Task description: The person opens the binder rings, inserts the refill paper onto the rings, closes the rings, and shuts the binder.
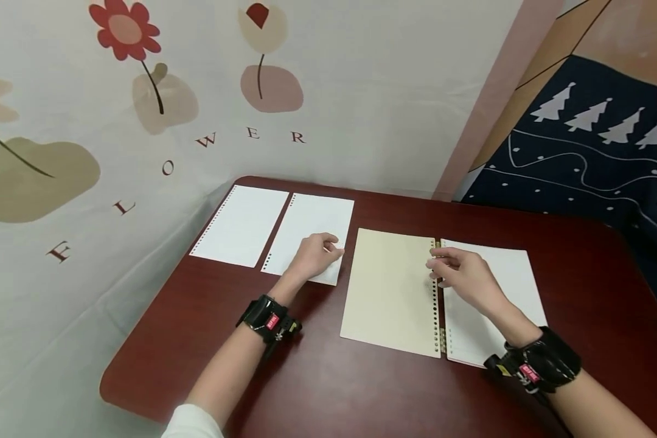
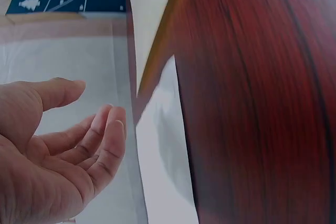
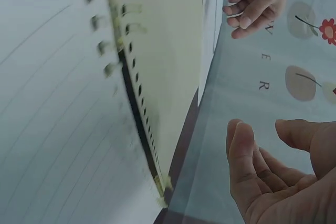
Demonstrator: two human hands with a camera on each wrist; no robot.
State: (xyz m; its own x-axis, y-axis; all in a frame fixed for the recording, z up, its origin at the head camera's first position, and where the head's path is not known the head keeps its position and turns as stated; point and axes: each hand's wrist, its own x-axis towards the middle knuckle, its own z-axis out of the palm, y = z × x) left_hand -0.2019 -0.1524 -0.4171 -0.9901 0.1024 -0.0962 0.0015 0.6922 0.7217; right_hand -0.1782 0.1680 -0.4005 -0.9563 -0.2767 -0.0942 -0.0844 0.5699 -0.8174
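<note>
A loose-leaf notebook lies open on the table, with a cream sheet (image 1: 389, 292) on its left side and white lined paper (image 1: 517, 286) on its right. Between them runs the ring binding (image 1: 443, 340), whose rings look parted in the right wrist view. Over the binding's upper part hovers my right hand (image 1: 467, 277), fingers loosely bent and holding nothing. My left hand (image 1: 316, 255) is above a loose white punched sheet (image 1: 323, 210). Its thumb and fingers (image 2: 107, 145) are apart, with nothing between them.
Another white punched sheet (image 1: 241, 225) lies at the table's far left. The dark red table (image 1: 306, 377) meets a wall hanging (image 1: 361, 121) printed with flowers at the back. A navy cloth (image 1: 580, 164) with white trees hangs at the right.
</note>
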